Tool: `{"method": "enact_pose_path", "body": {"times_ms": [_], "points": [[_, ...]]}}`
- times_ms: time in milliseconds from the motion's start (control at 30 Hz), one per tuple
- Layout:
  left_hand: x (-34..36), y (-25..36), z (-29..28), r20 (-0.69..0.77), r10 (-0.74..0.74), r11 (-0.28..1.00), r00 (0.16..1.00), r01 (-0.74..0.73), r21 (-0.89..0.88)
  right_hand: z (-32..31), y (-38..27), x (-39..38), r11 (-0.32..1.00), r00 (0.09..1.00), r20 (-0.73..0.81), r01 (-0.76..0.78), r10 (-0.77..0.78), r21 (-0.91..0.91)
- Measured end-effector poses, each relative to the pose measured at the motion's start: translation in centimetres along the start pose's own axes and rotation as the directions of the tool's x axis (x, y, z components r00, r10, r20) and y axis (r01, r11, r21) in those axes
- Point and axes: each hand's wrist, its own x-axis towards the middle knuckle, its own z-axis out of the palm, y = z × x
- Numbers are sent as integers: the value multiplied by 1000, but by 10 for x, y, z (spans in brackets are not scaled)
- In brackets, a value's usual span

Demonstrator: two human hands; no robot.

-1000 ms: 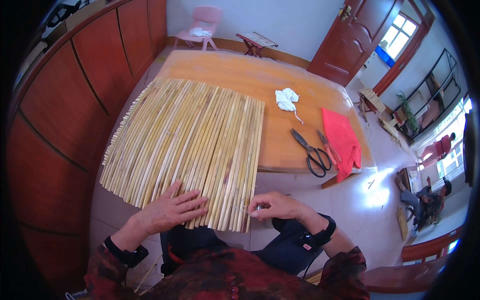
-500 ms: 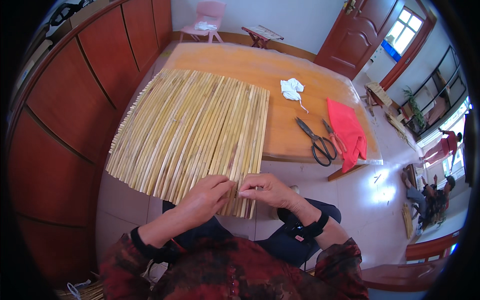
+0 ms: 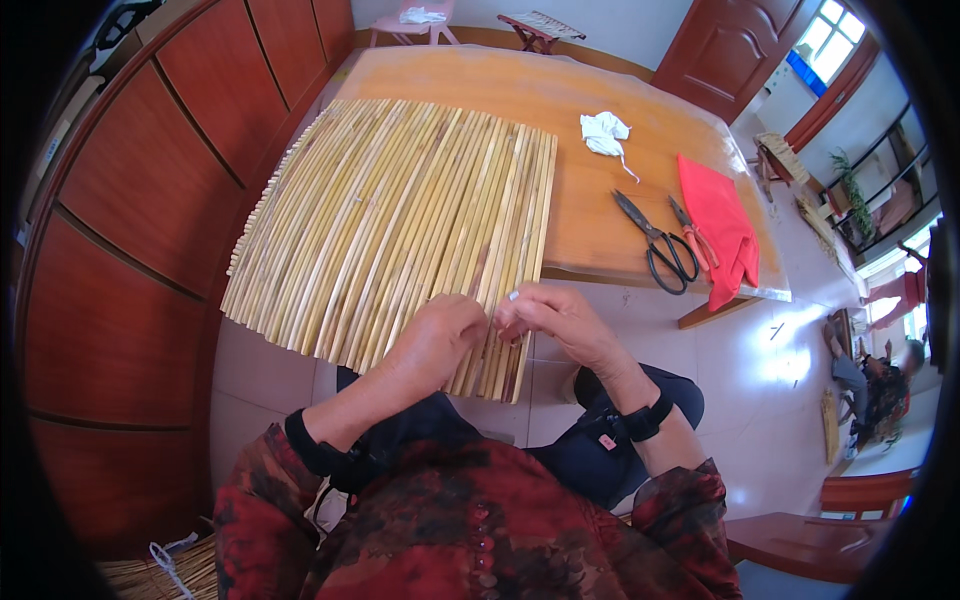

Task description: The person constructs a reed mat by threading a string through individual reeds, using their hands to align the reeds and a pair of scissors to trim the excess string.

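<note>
A mat of pale slender sticks (image 3: 390,190) lies on the wooden table (image 3: 410,70), its lower end overhanging the near edge. My left hand (image 3: 445,340) is on the mat's lower right part, fingers curled in, what they grip hidden. My right hand (image 3: 550,320) is closed just to its right, with a small pale band on one finger and a fine strand at the fingertips; I cannot make out what it holds. Black scissors (image 3: 660,250), red-handled pliers (image 3: 700,245), a red cloth (image 3: 720,205) and a crumpled white cloth (image 3: 602,130) lie right of the mat.
Wooden cabinets (image 3: 130,160) line the left, with a bundle of straw (image 3: 170,575) low beside me. A pink chair (image 3: 410,30) and folding stool (image 3: 535,30) stand beyond the table. An open door (image 3: 720,50) is behind. At right, people (image 3: 880,385) are by a window.
My left hand has moved from lying spread on the mat to curled beside my right hand. Both hands, the mat and the table appear higher in the picture than a second ago.
</note>
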Motion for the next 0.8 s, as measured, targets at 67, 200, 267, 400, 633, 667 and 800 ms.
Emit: {"method": "enact_pose_path", "body": {"times_ms": [67,200,267,400,633,667,800], "points": [[1,4,-1,-1,-92,993,996,91,-76,3,0,11,984,994,-48,-103,97,-145],[3,6,-5,104,-241,920,965,261,-292,0,7,15,981,989,-52,-147,141,-127],[9,3,-12,122,-253,888,960,281,-364,1,9,16,973,993,-48,-113,106,-199],[17,7,-16,120,-229,843,966,259,-472,4,11,17,988,991,-54,-130,126,-87],[33,31,-35,136,-247,833,960,282,-477,-1,17,14,985,980,-111,-162,167,52],[35,32,-35,74,-167,871,983,183,-457,0,16,15,987,986,-77,-149,144,-60],[36,51,-51,61,-188,938,980,197,-285,4,5,15,969,974,-50,-223,219,-103]]}}
